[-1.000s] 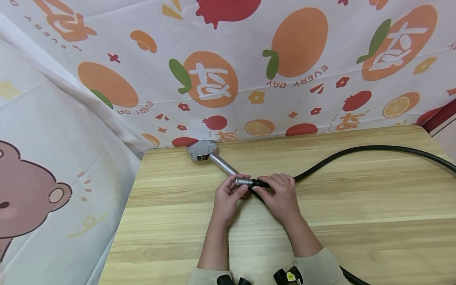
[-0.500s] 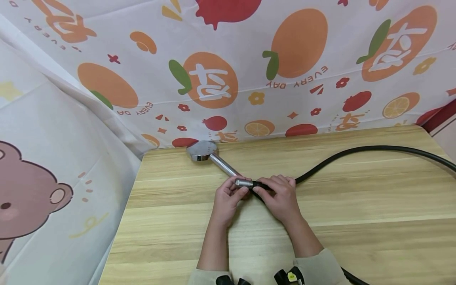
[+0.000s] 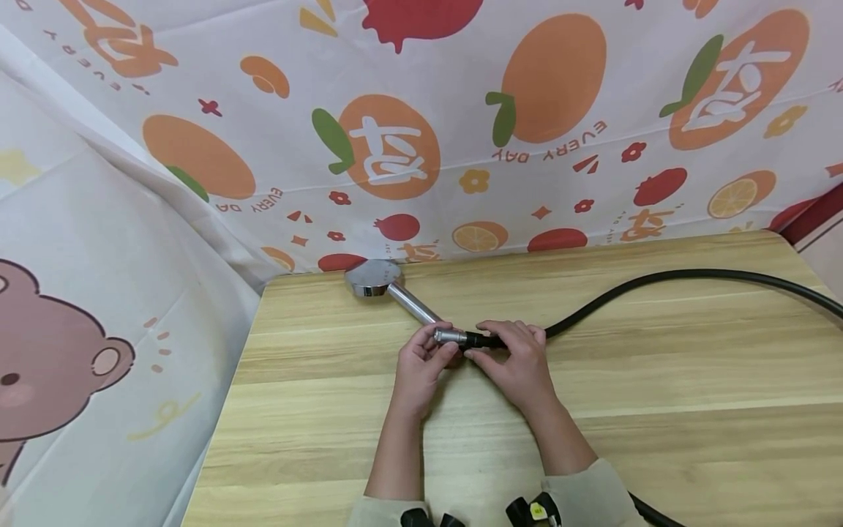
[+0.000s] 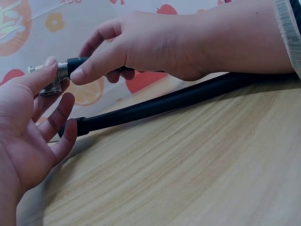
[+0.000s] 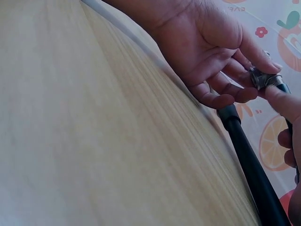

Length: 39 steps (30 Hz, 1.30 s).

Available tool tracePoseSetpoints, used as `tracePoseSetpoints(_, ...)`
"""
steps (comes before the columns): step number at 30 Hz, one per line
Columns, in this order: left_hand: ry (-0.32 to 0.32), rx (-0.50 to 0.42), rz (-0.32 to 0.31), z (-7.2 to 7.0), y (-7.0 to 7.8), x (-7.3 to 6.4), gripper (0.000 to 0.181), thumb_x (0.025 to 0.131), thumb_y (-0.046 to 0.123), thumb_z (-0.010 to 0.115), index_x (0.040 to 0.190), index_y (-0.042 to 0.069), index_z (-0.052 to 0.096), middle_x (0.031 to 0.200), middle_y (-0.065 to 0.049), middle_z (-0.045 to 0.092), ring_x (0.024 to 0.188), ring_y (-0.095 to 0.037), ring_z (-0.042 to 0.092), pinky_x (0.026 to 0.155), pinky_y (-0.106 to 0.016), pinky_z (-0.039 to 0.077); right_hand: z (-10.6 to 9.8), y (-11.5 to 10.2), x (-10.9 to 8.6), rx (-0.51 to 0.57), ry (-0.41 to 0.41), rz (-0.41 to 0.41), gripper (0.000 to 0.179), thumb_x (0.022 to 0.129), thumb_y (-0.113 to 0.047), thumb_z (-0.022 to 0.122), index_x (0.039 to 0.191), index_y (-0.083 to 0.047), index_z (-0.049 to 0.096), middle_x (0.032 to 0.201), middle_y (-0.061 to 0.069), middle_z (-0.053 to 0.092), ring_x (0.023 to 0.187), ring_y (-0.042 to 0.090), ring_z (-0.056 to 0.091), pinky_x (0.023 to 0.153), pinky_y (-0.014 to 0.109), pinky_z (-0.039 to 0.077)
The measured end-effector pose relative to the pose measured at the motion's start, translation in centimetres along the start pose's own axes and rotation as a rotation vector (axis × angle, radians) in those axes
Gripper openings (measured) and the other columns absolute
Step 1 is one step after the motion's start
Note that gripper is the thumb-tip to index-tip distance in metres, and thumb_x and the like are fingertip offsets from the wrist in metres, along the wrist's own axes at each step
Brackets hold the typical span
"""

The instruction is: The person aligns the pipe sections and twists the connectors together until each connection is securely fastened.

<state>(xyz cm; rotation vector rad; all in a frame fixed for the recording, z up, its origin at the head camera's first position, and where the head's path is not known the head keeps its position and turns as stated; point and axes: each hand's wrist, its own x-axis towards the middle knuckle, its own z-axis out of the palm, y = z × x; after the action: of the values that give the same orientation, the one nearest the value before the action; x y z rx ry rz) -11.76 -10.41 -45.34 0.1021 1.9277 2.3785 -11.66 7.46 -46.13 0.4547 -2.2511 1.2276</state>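
My left hand (image 3: 418, 373) pinches a small silver metal fitting (image 3: 451, 336) between thumb and fingers. In the left wrist view, a short side outlet points down from that fitting. At its right end joins the black hose (image 3: 658, 275), whose end collar my right hand (image 3: 523, 369) holds between thumb and index finger. A chrome shower head (image 3: 372, 277) lies behind the hands, its handle (image 3: 410, 301) slanting down toward them. Below the fitting, another black hose end with a collar (image 4: 81, 126) passes behind the left fingers. The hands hide where handle and hose meet.
Everything lies on a wood-grain table (image 3: 316, 424). Fruit-print cloth (image 3: 454, 132) hangs along the back edge, and a bear-print cloth (image 3: 132, 293) on the left. The hose curves off the right side and runs beneath the right forearm.
The right thumb and index finger have spread slightly and shifted around the hose end. The left hand, fitting and shower head stay nearly still.
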Motion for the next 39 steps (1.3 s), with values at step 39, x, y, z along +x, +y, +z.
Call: tracePoseSetpoints(39, -0.081, -0.099, 0.015, -0.13, -0.33, -0.35, 0.026, 0.095, 0.008, 0.063, 0.121, 0.006, 0.061, 0.099, 0.003, 0.07, 0.087, -0.01, 0.066, 0.076, -0.026, 0.056, 0.04, 0.23, -0.17, -0.026, -0.033, -0.039, 0.027, 0.076, -0.032, 0.081, 0.102, -0.027, 0.076, 0.067, -0.012, 0.059, 0.067, 0.007, 0.047, 0.077, 0.033, 0.03)
